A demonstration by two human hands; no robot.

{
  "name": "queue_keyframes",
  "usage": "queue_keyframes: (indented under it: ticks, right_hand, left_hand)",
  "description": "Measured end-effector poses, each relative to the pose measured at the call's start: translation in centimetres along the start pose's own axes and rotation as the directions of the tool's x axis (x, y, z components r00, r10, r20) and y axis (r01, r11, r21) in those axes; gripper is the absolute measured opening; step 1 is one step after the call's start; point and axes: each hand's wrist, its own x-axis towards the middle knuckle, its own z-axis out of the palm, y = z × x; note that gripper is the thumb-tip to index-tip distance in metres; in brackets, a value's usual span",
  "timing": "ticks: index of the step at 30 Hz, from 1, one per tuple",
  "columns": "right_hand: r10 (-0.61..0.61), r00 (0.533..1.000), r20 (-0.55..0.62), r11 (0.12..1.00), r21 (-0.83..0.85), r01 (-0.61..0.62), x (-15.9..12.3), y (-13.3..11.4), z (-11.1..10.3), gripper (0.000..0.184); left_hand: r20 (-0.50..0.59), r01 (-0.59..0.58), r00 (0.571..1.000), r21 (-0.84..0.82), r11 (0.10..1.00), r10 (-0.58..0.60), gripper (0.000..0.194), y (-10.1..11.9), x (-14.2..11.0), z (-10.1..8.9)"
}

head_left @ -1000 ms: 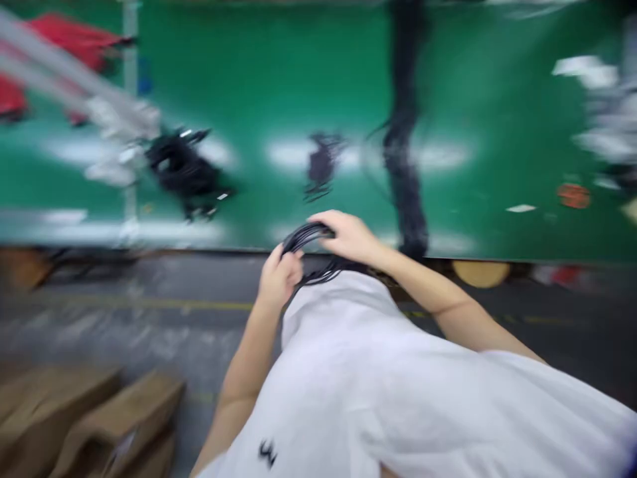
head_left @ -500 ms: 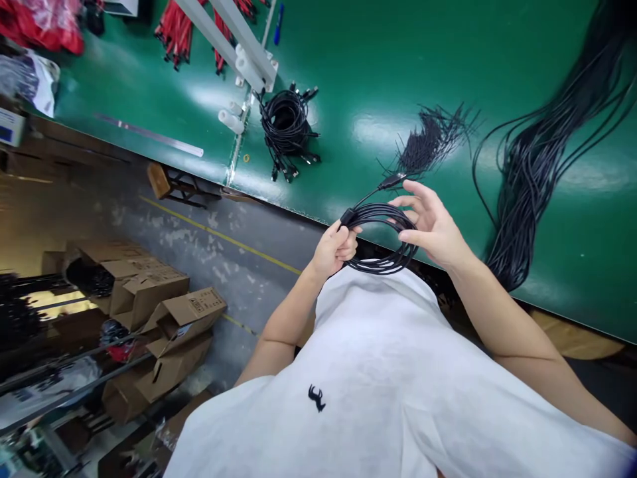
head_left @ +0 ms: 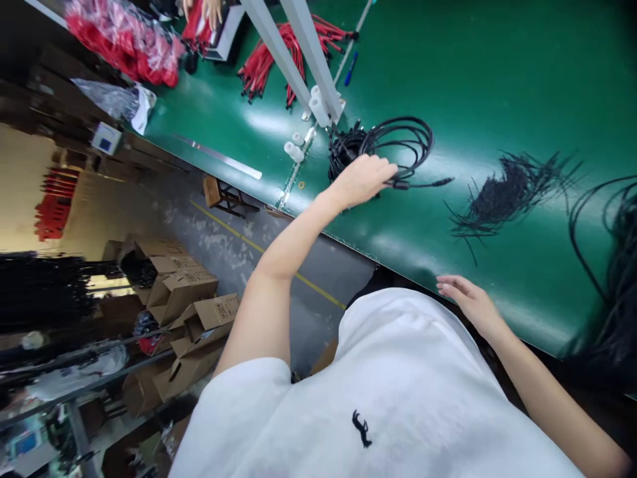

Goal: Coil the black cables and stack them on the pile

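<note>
The left hand [head_left: 365, 178] was wrapped round one side of a black cable coil [head_left: 428, 143], and the loops stuck out past the fingers. A dark cable pile [head_left: 343, 149] sat just beside the grip, on its far side. The coil's loose end [head_left: 442, 182] poked out, so it could have snagged and made a tangle. A weak hold might have let loops slip. The right hand [head_left: 468, 299] held nothing, well away from the grip.

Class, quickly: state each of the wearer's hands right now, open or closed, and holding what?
Left hand: closed, holding a coiled black cable.
Right hand: open, nothing visible in it.
</note>
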Motion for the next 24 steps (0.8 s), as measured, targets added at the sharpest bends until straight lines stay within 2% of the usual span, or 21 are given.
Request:
queue_keyframes:
  ticks: [2, 4, 6, 8, 13, 17, 19, 20, 22, 24]
  right_hand:
    - [0.056, 0.998, 0.009, 0.998, -0.016, -0.056, 0.3, 0.0, 1.7, 0.046]
    - [0.105, 0.994, 0.006, 0.994, -0.012, -0.105, 0.5, 0.3, 3.4, 0.046]
    - [0.147, 0.989, 0.001, 0.989, 0.004, -0.147, 0.6, 1.0, 5.0, 0.047]
    - [0.192, 0.981, -0.003, 0.981, 0.022, -0.192, 0.8, 1.9, 6.5, 0.047]
    - [0.251, 0.968, -0.004, 0.967, 0.053, -0.251, 1.2, 2.9, 9.5, 0.045]
    - [0.203, 0.978, -0.042, 0.977, 0.081, -0.199, 1.1, 2.4, 11.3, 0.039]
    - [0.188, 0.979, -0.079, 0.979, 0.095, -0.18, 0.8, 2.6, 11.9, 0.034]
    - [0.194, 0.975, -0.105, 0.977, 0.106, -0.183, 0.6, 3.1, 12.2, 0.031]
    - [0.234, 0.956, -0.174, 0.967, 0.141, -0.211, 0.0, 4.7, 12.2, 0.023]
    - [0.296, 0.92, -0.256, 0.948, 0.194, -0.251, -0.8, 7.1, 11.7, 0.016]
  left_hand:
    - [0.0, 0.01, 1.0, 0.054, 0.998, -0.01, 0.032, -5.4, 1.4, 1.2]
    - [0.057, 0.05, 0.997, 0.088, 0.995, -0.056, 0.032, -9.7, 1.4, 3.0]
    - [0.125, 0.109, 0.984, 0.117, 0.987, -0.123, 0.034, -12.7, 0.4, 4.6]
    - [0.151, 0.094, 0.982, 0.134, 0.987, -0.114, 0.037, -14.6, -0.6, 5.6]
    - [0.234, -0.068, 0.972, 0.188, 0.98, 0.022, 0.04, -17.6, -0.6, 5.4]
    - [0.278, -0.039, 0.96, 0.186, 0.982, -0.014, 0.047, -19.3, -0.5, 4.6]
    - [0.295, 0.006, 0.954, 0.183, 0.983, -0.061, 0.054, -19.7, -1.0, 4.2]
    - [0.296, -0.005, 0.954, 0.174, 0.985, -0.048, 0.056, -19.9, -1.3, 4.1]
    - [0.266, -0.041, 0.964, 0.144, 0.989, 0.001, 0.058, -20.1, -1.5, 4.0]
    - [0.126, -0.023, 0.992, 0.037, 0.999, 0.018, 0.053, -20.0, -1.2, 4.2]
